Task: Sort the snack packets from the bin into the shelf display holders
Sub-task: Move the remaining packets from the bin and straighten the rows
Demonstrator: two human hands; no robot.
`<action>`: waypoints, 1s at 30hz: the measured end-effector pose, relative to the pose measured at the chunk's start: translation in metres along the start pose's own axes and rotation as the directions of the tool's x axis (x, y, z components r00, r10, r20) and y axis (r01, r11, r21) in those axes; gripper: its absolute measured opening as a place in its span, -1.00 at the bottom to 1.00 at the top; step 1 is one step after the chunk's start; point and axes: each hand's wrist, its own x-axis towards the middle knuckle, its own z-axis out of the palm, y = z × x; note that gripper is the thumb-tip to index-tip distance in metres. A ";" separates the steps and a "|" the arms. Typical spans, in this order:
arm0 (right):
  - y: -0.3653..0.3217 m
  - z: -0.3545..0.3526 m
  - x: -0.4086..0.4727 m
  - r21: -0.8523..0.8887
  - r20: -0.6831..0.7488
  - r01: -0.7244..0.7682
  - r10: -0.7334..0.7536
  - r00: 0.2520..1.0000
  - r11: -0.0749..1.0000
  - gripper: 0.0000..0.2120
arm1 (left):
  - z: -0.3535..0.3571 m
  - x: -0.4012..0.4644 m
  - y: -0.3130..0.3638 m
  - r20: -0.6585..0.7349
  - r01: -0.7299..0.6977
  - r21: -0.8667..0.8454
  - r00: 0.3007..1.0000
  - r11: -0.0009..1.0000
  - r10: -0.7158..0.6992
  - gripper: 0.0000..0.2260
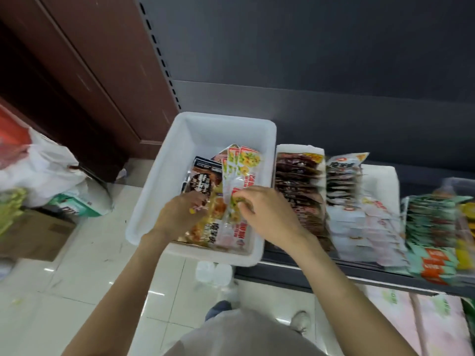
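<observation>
A white plastic bin (164,173) rests on the left end of the shelf and holds several snack packets. Both of my hands are inside it. My right hand (267,217) pinches a stack of clear packets with yellow and red print (240,170) that stand tilted up in the bin. My left hand (180,214) is closed on yellow-orange packets (205,227) lying near the bin's front. A dark brown packet (204,181) lies behind my left hand. To the right, a white display holder (316,151) is filled with brown packets (298,181).
Further right on the shelf stand rows of white packets (359,217) and green and orange packets (431,227). White plastic bags (48,170) and a cardboard box (33,235) sit on the tiled floor at left. A brown wooden panel (97,73) rises behind them.
</observation>
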 end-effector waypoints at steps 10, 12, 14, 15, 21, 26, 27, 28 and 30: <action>-0.010 0.117 0.059 -0.174 0.223 -0.597 0.622 0.751 0.783 -0.32 | -0.002 0.040 -0.044 0.320 -0.216 0.217 0.937 0.952 0.140 -0.51; -0.017 0.125 0.063 -0.086 0.176 -0.585 0.590 0.788 0.807 -0.43 | 0.002 0.044 -0.049 0.300 -0.195 0.133 0.942 0.972 0.148 -0.56; -0.027 0.125 0.066 -0.028 0.146 -0.514 0.513 0.846 0.857 -0.60 | 0.006 0.046 -0.051 0.236 -0.195 -0.027 0.952 0.980 0.196 -0.67; -0.031 0.124 0.067 -0.019 0.142 -0.491 0.489 0.861 0.871 -0.62 | 0.006 0.045 -0.051 0.215 -0.183 -0.094 0.956 0.979 0.200 -0.73; -0.020 0.120 0.065 0.051 0.112 -0.501 0.493 0.863 0.864 -0.59 | 0.010 0.045 -0.049 0.301 -0.145 -0.030 0.942 0.989 0.147 -0.30; -0.015 0.121 0.059 0.008 -0.023 -0.387 0.387 0.922 0.922 -0.38 | -0.003 0.048 -0.045 0.238 -0.165 -0.178 0.949 0.970 0.205 -0.38; -0.015 0.119 0.058 -0.044 -0.072 -0.300 0.296 0.952 0.953 -0.29 | -0.008 0.048 -0.044 0.201 -0.192 -0.163 0.954 0.968 0.223 -0.43; -0.017 0.114 0.058 -0.109 -0.108 -0.204 0.192 0.975 0.973 -0.23 | -0.013 0.046 -0.041 0.155 -0.231 -0.139 0.955 0.963 0.251 -0.48; -0.024 0.101 0.060 -0.196 -0.191 -0.080 0.042 0.981 0.977 -0.22 | -0.023 0.041 -0.033 0.009 -0.327 -0.080 0.944 0.942 0.329 -0.60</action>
